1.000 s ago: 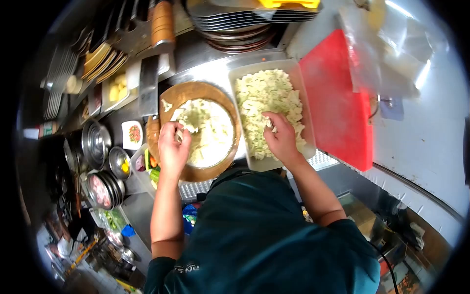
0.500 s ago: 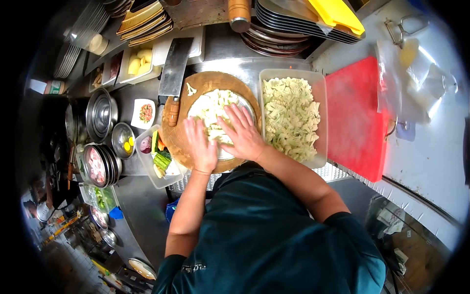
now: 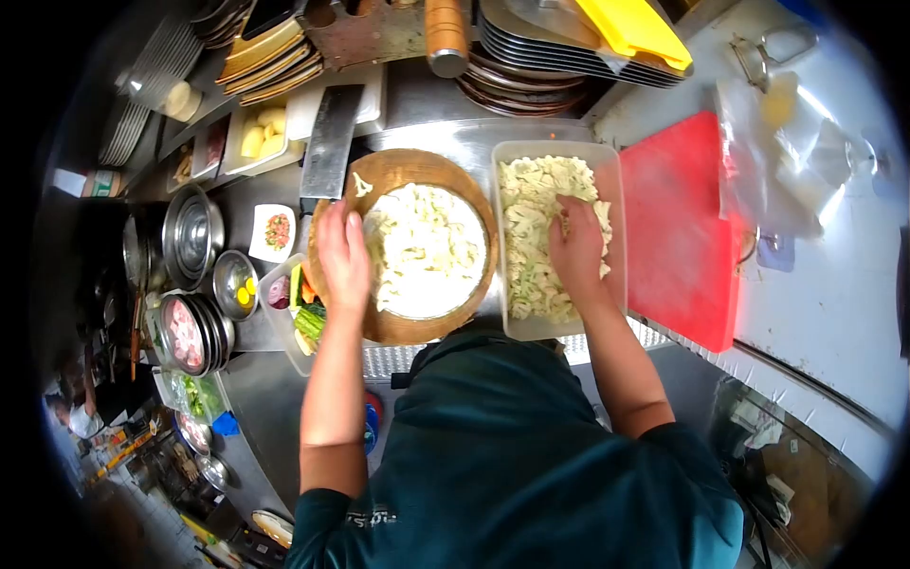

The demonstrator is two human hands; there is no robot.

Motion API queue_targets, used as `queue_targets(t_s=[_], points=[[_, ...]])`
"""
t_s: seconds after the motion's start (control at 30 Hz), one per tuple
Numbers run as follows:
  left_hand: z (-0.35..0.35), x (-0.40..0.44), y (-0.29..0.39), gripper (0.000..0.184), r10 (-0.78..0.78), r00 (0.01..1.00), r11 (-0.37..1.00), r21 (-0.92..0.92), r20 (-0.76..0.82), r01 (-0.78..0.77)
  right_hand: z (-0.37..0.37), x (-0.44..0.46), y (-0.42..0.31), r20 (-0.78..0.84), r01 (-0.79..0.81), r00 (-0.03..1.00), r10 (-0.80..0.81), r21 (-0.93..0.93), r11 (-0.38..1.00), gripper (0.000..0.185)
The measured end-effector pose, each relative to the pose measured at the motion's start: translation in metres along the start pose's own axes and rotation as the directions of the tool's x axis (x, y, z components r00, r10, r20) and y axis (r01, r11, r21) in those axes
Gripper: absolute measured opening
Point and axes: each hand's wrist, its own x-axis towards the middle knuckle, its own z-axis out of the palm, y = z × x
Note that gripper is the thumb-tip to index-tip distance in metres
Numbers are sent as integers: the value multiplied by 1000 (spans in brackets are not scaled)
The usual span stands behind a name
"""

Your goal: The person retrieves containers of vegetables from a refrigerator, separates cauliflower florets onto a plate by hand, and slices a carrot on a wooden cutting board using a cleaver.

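My left hand (image 3: 343,261) rests at the left edge of the round wooden chopping board (image 3: 393,169), fingers stretched out over the spot where the cleaver's handle lies. The blade of the cleaver (image 3: 330,142) shows beyond my fingertips. On the board is a round plate with a white layer of cauliflower pieces (image 3: 427,242). My right hand (image 3: 578,248) reaches into the plastic container (image 3: 618,213) of cut cauliflower (image 3: 536,275), with its fingers curled around some pieces. How many pieces it has is hidden.
Right of the container lies a red cutting board (image 3: 678,237). To the left are a tub of vegetables (image 3: 308,327), a small dish of chopped bits (image 3: 275,232), a bowl with egg yolks (image 3: 235,283) and steel bowls (image 3: 192,237). Stacked plates (image 3: 521,85) stand behind.
Both hands have left the cauliflower on the plate. My left hand moved left to the board's edge by the cleaver handle; my right hand moved right into the container.
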Motion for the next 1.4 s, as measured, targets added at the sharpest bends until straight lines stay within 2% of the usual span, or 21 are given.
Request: queue_targets(t_s=[0.07,0.1,0.17,0.2,0.27,0.37,0.4,0.5,0.53,0.6,0.67,0.8,0.9,0.97,1.07,1.13,1.17,1.23,1.27,1.37,1.4], points=[[3,27,7,44,-54,995,995,90,81,47,-21,1,16,135,-259,956,260,-25,966,40],[10,37,4,45,-48,992,990,139,114,32,-22,-4,24,132,-133,982,138,-43,990,40],[20,54,10,49,-171,954,924,377,247,68,-15,-16,39,133,116,986,-105,-77,990,40],[26,57,9,51,-178,946,917,395,271,59,-13,-22,32,211,164,966,-152,-39,986,48],[40,62,3,55,-189,930,901,433,315,36,-12,-23,8,387,231,909,-156,-156,960,57],[56,68,-14,58,-155,938,896,444,311,1,5,-13,11,573,227,815,-86,-179,957,61],[63,69,-24,59,-129,951,892,451,280,-12,21,-14,22,544,182,838,-46,-199,963,48],[60,72,-32,56,-144,948,926,375,282,29,32,-4,34,524,208,849,-66,-216,954,32],[52,68,-25,52,-51,971,951,307,234,-24,31,-3,37,478,194,874,-92,-170,966,28],[33,60,-4,51,-30,985,983,186,168,-1,30,-5,42,387,174,912,-134,-69,982,21],[12,48,11,52,-32,990,997,81,139,21,19,-7,33,328,66,941,-76,40,997,23],[-7,12,12,54,-163,948,980,-63,275,187,-16,-10,-19,238,-147,969,60,369,918,28],[-7,-4,21,47,-157,937,986,99,313,132,-1,-18,-46,49,215,965,-256,404,889,31],[-1,-12,13,42,-87,966,995,74,244,71,23,-27,-67,10,294,936,-351,524,799,34],[1,-20,17,38,-35,975,999,31,218,29,51,-31,-90,11,472,847,-532,446,761,33],[6,-28,13,39,80,990,997,5,112,-81,65,-31,-106,20,581,773,-635,380,720,28],[7,-32,14,41,145,988,989,-2,55,-145,73,-30,-109,103,589,752,-651,337,734,25],[6,-40,21,52,185,979,982,-61,82,-180,83,-23,-104,277,611,710,-648,216,762,21],[9,-44,24,55,233,969,971,-78,80,-227,86,-26,-103,302,564,728,-616,248,788,21],[25,-59,22,64,371,911,927,-16,182,-374,69,-25,-99,271,525,738,-618,344,778,19],[36,-64,15,64,415,883,901,31,220,-432,61,-24,-95,185,560,739,-647,364,744,20]])
